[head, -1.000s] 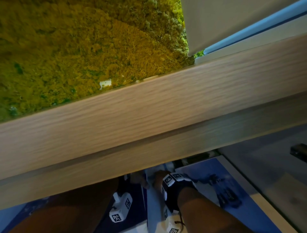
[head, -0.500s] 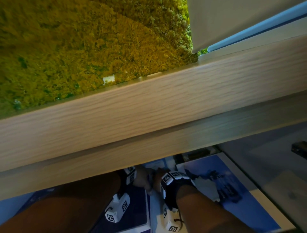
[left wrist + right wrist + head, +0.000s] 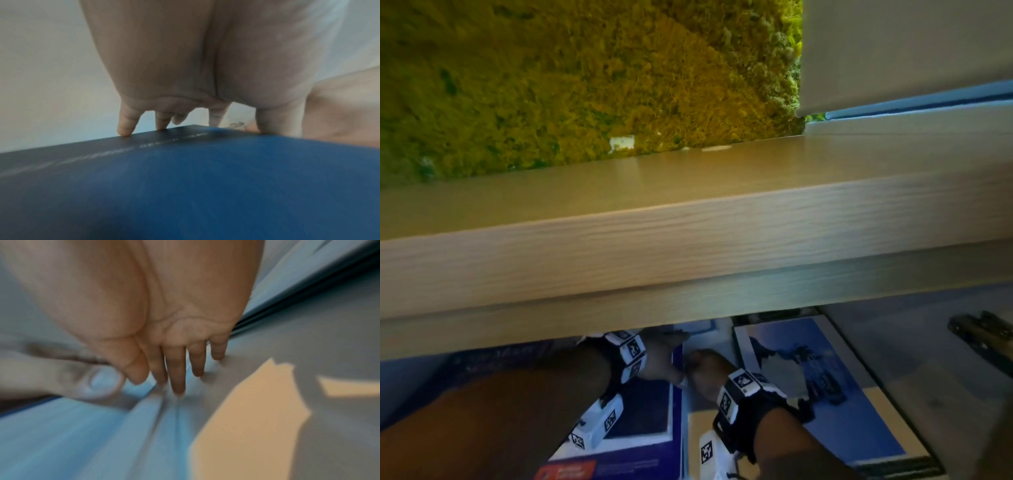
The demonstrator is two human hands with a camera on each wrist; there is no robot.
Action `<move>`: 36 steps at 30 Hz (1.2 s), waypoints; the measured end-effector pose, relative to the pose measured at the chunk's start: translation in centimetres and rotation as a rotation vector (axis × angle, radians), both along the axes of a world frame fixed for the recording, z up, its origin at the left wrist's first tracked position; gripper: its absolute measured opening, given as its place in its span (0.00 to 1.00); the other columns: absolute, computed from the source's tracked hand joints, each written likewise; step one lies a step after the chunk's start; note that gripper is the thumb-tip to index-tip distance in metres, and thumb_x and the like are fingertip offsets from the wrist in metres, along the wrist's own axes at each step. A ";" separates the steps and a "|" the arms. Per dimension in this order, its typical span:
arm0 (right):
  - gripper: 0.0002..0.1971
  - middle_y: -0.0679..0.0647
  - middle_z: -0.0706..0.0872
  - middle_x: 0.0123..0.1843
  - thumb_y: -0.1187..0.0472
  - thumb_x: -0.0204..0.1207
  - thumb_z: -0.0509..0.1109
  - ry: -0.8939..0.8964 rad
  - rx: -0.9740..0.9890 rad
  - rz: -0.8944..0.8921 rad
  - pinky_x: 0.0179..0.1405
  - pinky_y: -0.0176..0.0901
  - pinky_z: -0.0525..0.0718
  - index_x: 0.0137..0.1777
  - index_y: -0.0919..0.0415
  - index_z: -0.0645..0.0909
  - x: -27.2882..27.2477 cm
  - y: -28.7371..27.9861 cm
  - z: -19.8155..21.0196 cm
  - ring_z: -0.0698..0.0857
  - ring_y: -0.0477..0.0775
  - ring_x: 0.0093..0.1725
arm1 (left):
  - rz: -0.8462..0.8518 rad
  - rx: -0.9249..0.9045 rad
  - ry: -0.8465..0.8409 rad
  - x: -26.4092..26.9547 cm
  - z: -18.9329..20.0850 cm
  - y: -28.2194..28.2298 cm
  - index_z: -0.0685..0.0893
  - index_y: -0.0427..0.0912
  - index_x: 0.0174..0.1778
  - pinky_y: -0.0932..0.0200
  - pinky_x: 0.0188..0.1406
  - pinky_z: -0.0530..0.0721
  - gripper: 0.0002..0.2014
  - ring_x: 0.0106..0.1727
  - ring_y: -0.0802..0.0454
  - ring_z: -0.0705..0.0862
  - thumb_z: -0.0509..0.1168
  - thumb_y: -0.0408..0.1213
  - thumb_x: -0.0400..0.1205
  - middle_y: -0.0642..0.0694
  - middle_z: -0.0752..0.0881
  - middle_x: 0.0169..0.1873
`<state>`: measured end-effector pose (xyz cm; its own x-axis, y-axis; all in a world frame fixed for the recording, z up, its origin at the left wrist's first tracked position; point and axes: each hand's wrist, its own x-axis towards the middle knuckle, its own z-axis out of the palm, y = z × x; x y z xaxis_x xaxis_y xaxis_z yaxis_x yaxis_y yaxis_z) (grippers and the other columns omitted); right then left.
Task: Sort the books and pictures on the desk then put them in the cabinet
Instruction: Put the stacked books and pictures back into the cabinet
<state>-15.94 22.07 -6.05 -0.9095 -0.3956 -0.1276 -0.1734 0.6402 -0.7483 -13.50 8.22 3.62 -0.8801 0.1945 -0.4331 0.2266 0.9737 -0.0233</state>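
Observation:
A dark blue book [image 3: 643, 411] with a white-framed cover lies flat under the wooden board. My left hand [image 3: 659, 356] rests on its far end. In the left wrist view the left hand [image 3: 185, 113] arches over the blue book [image 3: 205, 186], straight fingertips [image 3: 124, 132] pressing its grey lettered spine and the thumb on the cover. My right hand [image 3: 705, 370] sits right beside it. Blurred in the right wrist view, the right hand [image 3: 176, 374] has straight fingers touching a grey surface next to a pale blue sheet [image 3: 82, 426]. A blue-sky picture [image 3: 808, 370] lies to the right.
A thick pale wooden board [image 3: 688, 246] crosses the head view and hides the space beyond the hands. Above it are a yellow-green moss wall [image 3: 551, 85] and a white panel [image 3: 893, 44]. A dark metal hinge [image 3: 983, 335] sits at the right over a grey surface [image 3: 911, 359].
My left hand has come forward from under my arm onto the blue book, next to the right hand. The head view has tilted, showing more of both hands and the picture.

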 end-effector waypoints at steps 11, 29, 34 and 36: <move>0.44 0.48 0.73 0.80 0.41 0.65 0.78 -0.072 -0.381 0.019 0.79 0.56 0.76 0.83 0.35 0.65 9.1 -1.5 -0.9 0.77 0.51 0.77 | 0.222 0.082 -0.003 10.8 -2.5 -7.7 0.40 0.75 0.83 0.30 0.84 0.49 0.61 0.88 0.42 0.36 0.73 0.74 0.59 0.49 0.33 0.87; 0.52 0.48 0.67 0.80 0.49 0.67 0.86 0.142 -0.071 0.086 0.77 0.41 0.71 0.87 0.39 0.58 12.7 -1.0 -1.1 0.75 0.51 0.77 | 0.242 0.157 0.319 15.5 -5.6 -11.5 0.49 0.77 0.82 0.35 0.84 0.56 0.51 0.87 0.43 0.43 0.75 0.67 0.68 0.57 0.43 0.88; 0.43 0.45 0.70 0.70 0.49 0.70 0.83 0.257 -0.062 0.024 0.68 0.35 0.73 0.83 0.42 0.65 13.8 -1.1 -2.1 0.79 0.48 0.69 | 0.190 0.168 0.473 17.0 -6.2 -11.1 0.58 0.71 0.84 0.47 0.82 0.58 0.41 0.85 0.45 0.51 0.70 0.64 0.76 0.54 0.55 0.86; 0.41 0.44 0.68 0.67 0.48 0.72 0.81 0.291 -0.057 0.023 0.67 0.35 0.73 0.82 0.42 0.65 14.1 -1.0 -2.4 0.79 0.48 0.67 | 0.153 0.142 0.528 17.3 -7.0 -11.3 0.56 0.70 0.84 0.48 0.82 0.59 0.40 0.83 0.46 0.52 0.67 0.65 0.77 0.54 0.56 0.86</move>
